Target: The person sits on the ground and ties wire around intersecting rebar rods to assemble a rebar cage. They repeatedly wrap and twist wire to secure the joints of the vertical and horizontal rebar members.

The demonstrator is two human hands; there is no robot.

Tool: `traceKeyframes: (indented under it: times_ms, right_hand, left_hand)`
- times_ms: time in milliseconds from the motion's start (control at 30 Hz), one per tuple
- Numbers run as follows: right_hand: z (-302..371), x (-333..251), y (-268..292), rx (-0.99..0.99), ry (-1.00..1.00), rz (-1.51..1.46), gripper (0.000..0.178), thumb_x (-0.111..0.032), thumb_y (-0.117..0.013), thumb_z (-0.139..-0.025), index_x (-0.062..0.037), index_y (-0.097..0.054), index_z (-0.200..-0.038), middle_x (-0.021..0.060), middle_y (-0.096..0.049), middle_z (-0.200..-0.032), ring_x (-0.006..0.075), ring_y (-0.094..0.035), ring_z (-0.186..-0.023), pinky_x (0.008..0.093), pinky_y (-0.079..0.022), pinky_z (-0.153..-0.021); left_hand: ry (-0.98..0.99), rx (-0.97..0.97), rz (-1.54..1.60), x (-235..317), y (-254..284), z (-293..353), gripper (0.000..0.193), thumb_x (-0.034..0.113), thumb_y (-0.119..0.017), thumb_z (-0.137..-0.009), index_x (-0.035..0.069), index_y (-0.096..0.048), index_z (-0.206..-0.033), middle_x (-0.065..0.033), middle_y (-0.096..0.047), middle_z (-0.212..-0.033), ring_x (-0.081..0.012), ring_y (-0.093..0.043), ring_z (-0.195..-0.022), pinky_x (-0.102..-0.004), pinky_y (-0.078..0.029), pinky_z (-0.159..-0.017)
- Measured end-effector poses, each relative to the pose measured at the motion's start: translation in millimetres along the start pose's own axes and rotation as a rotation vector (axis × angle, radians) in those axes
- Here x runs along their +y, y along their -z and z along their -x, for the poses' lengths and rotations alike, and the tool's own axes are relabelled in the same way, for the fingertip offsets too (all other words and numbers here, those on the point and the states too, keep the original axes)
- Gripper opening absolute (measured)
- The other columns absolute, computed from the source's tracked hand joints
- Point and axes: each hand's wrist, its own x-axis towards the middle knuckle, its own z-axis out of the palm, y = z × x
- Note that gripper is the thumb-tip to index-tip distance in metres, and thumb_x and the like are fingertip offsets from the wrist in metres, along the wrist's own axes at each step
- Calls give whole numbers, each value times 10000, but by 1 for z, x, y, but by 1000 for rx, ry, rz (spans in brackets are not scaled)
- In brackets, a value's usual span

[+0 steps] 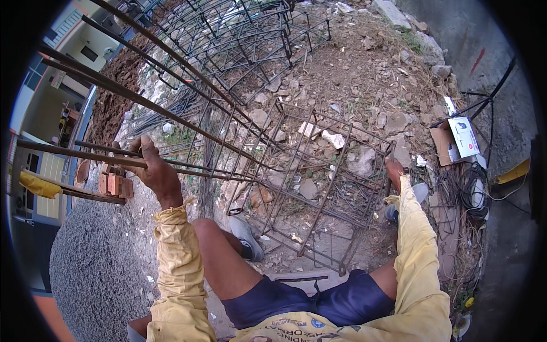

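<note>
A long cage of rusty steel rebar (323, 194) with square stirrups lies across my front, its long bars running off to the upper left. My left hand (156, 171) is closed round one of these long bars, with another bar passing close beside the fingers. On the cage's right side, my right hand (394, 172) grips the edge near a stirrup corner; its fingertips are partly hidden. Thin loose rods (356, 199) show through the bars on the right. Below the cage, my knees are spread on either side of its near end.
Several more rebar cages (239, 40) are stacked at the back. Rubble (364, 162) covers the ground under and beyond the cage. A gravel heap (94, 268) and red bricks (114, 183) lie left. At right are an opened carton (456, 141), coiled black cable (474, 191) and a concrete wall (473, 45).
</note>
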Motion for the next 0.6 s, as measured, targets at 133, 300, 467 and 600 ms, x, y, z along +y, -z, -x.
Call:
traceKeyframes:
  times_ms: [133, 300, 467, 600]
  right_hand:
    - [-5, 6, -39, 148, 128, 228, 528, -435, -459, -928, 19, -586, -1166, 261, -655, -1016, 410, -643, -907, 468, -501, -792]
    - [26, -18, -34, -55, -156, -700, 388, -370, -524, -926, -18, -560, -1086, 89, -606, -750, 155, -539, -554, 351, -431, -447]
    - [14, -7, -27, 85, -84, -602, 324, -376, -561, -913, -54, -588, -937, 9, -509, -686, 117, -448, -524, 295, -365, -443]
    - [40, 1, -2, 95, -186, -762, 290, -346, -573, -909, -56, -578, -913, 5, -505, -690, 105, -444, -507, 272, -331, -397]
  left_hand:
    - [32, 12, 24, -2, 2, -9, 490, 198, -582, -946, 109, -356, -1371, -32, -517, -1027, -105, -505, -827, -277, -441, -752]
    - [-275, -90, -365, 20, -24, -8, 440, 7, -474, -877, 30, -470, -1316, -146, -521, -1184, -173, -590, -869, -278, -521, -710]
    - [-822, -198, -833, 32, -51, -38, 400, -21, -485, -857, 12, -559, -1248, -183, -544, -1188, -216, -642, -916, -296, -555, -740]
    - [-810, -219, -494, 79, -116, -56, 329, 84, -600, -875, 12, -603, -1196, -106, -581, -1035, -142, -599, -814, -270, -516, -701]
